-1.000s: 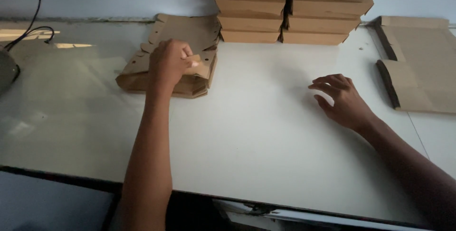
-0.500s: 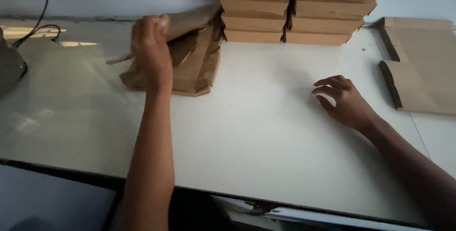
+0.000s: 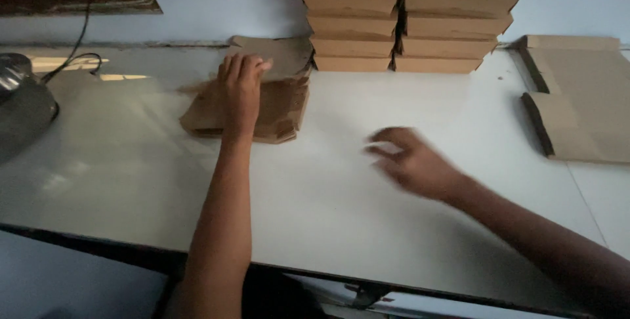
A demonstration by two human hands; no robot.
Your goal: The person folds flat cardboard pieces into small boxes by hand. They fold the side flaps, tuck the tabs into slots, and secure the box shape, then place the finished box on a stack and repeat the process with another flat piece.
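Our left hand (image 3: 240, 92) reaches straight out, fingers flat and together on the pile of flat cardboard sheets (image 3: 279, 106) near the counter's (image 3: 131, 181) far edge. Our right hand (image 3: 413, 161) hovers mid-counter, blurred, its grip loosely spread and holding nothing.

I count two stacks of boxes (image 3: 403, 20) at top centre, four boxes showing in each, one pile of flat blanks (image 3: 279, 106) under my left hand (image 3: 239, 92), and another pile of blanks (image 3: 581, 99) at right.
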